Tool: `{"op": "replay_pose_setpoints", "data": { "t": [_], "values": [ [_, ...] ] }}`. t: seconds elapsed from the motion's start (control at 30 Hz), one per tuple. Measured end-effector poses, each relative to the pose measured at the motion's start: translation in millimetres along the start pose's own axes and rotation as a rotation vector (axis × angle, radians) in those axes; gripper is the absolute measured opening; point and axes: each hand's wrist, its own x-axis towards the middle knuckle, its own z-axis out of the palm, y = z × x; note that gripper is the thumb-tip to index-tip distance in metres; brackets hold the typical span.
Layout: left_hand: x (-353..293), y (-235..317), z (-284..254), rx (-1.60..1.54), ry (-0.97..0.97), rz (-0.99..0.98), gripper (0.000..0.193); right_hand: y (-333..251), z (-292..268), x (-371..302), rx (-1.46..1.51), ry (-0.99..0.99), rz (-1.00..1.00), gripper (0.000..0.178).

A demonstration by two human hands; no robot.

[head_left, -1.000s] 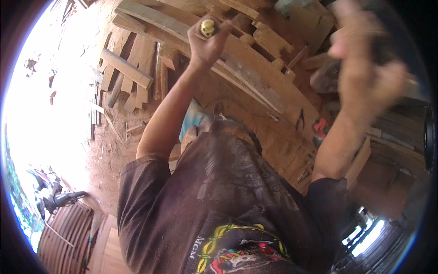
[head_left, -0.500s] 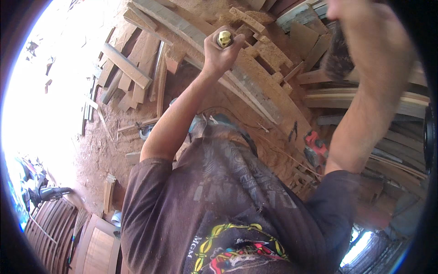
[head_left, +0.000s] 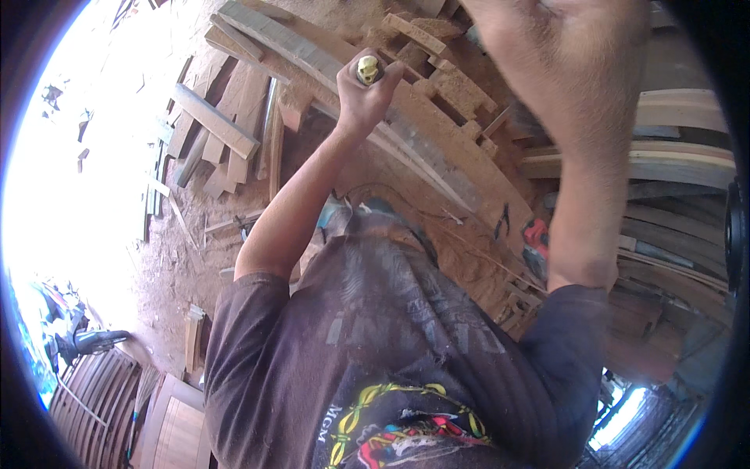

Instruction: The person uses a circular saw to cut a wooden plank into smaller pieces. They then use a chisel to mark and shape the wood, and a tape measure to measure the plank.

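My left hand (head_left: pixel 366 98) is closed round an upright chisel (head_left: pixel 367 71); its yellow handle end shows above the fist, while the blade is hidden below. The fist is over a long timber (head_left: pixel 437 129), beside slots cut along the wood and covered in sawdust. My right hand (head_left: pixel 558 35) is raised close to the camera at the upper right, blurred and partly cut off by the top edge. Its fingers are out of sight, and so is the dark wooden mallet it held in the earlier frame.
Loose boards (head_left: pixel 215 121) lie piled at the left. Stacked planks (head_left: pixel 664 164) fill the right side. A red and grey power tool (head_left: pixel 536 242) and dark pliers (head_left: pixel 501 223) lie by the timber's near end. A slatted wooden piece (head_left: pixel 86 399) is at the lower left.
My right hand has risen toward the camera, and the mallet has left the picture. My left hand still grips the chisel, slightly farther left in view.
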Motion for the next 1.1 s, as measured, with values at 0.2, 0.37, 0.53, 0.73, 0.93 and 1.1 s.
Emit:
{"op": "replay_pose_setpoints", "data": {
  "t": [0.2,0.37,0.53,0.73,0.93,1.1],
  "values": [
    [-3,10,0,-0.109,0.040,-0.094,0.023,95,72,-19,-0.263,-0.439,0.069,0.023],
    [0,27,-1,0.044,-0.061,-0.155,0.033,165,80,-115,-0.024,-0.274,0.361,0.038],
    [-5,17,-9,-0.122,0.072,-0.078,0.033,175,133,-222,0.289,-0.248,0.847,0.036],
    [17,-2,-37,-0.354,0.261,-0.194,0.036,177,147,-234,0.452,-0.162,1.053,0.041],
    [30,-33,-57,-0.495,0.407,-0.344,0.037,170,144,-225,0.442,-0.142,1.028,0.038],
    [26,-51,-68,-0.593,0.535,-0.389,0.039,172,144,-220,0.544,-0.111,1.005,0.036]
  ]
}}
